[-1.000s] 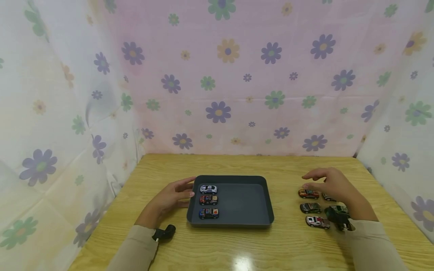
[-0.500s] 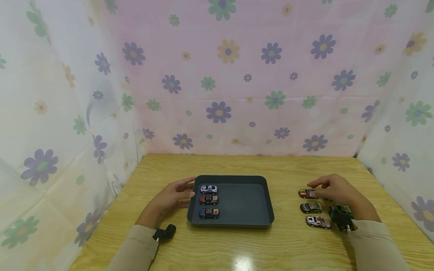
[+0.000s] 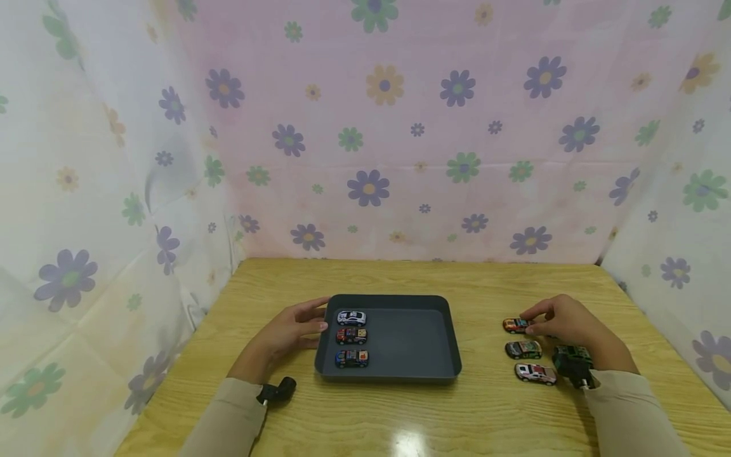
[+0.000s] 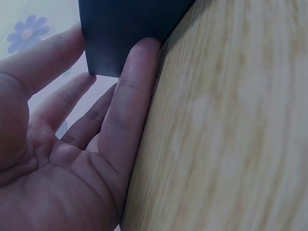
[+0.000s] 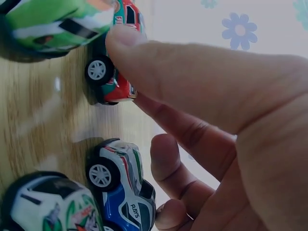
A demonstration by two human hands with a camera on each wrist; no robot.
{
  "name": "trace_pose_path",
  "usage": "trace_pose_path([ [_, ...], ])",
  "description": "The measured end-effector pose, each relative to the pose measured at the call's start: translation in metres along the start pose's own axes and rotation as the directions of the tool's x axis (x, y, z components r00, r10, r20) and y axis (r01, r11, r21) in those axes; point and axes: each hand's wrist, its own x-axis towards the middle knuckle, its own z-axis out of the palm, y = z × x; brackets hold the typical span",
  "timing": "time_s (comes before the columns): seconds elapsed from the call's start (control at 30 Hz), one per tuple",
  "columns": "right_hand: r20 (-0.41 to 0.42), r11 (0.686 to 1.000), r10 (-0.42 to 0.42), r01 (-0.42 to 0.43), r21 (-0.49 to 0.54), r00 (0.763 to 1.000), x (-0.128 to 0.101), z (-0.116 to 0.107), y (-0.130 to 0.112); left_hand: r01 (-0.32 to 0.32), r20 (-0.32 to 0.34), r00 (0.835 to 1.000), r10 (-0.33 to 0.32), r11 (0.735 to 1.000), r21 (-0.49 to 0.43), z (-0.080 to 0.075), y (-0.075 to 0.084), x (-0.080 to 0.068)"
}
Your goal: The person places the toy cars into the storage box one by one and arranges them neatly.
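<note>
My left hand (image 3: pixel 291 330) rests against the left side of the dark grey tray (image 3: pixel 411 379). In the left wrist view its fairly straight fingers (image 4: pixel 130 101) touch the tray's outer wall. Inside the tray, at the left, stand a white toy car (image 3: pixel 351 318), a red one (image 3: pixel 351 336) and a blue one (image 3: pixel 351 359). At the right, my right hand (image 3: pixel 568 324) pinches a red-orange toy car (image 3: pixel 514 325) by its rear end, thumb on the near side and index finger on the far side. The car appears to sit on the table.
Near my right hand stand a dark green toy car (image 3: pixel 523 350), a white and red one (image 3: pixel 535 374) and another green one (image 3: pixel 573 351). A white and blue car (image 5: pixel 126 192) lies below the fingers in the right wrist view. Floral cloth (image 3: pixel 422 152) hangs behind the wooden table (image 3: pixel 480 412).
My right hand has moved down and slightly right from above the red-orange toy car and has taken hold of it. The left hand and tray have stayed put.
</note>
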Motion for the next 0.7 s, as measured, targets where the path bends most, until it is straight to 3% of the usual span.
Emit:
trace_pose_path([
  [0.33, -0.014, 0.998, 0.021, -0.022, -0.051, 1.0, 0.0006, 0.0008, -0.0037, -0.001, 0.007, 1.0, 0.001, 1.0, -0.007, -0.0003, -0.0021, 0.0007],
  [0.7, -0.015, 0.99, -0.013, 0.011, -0.141, 1.0, 0.0038, 0.0009, -0.0093, -0.021, 0.028, 0.999, 0.02, 1.0, 0.002, -0.0012, -0.0016, -0.0005],
])
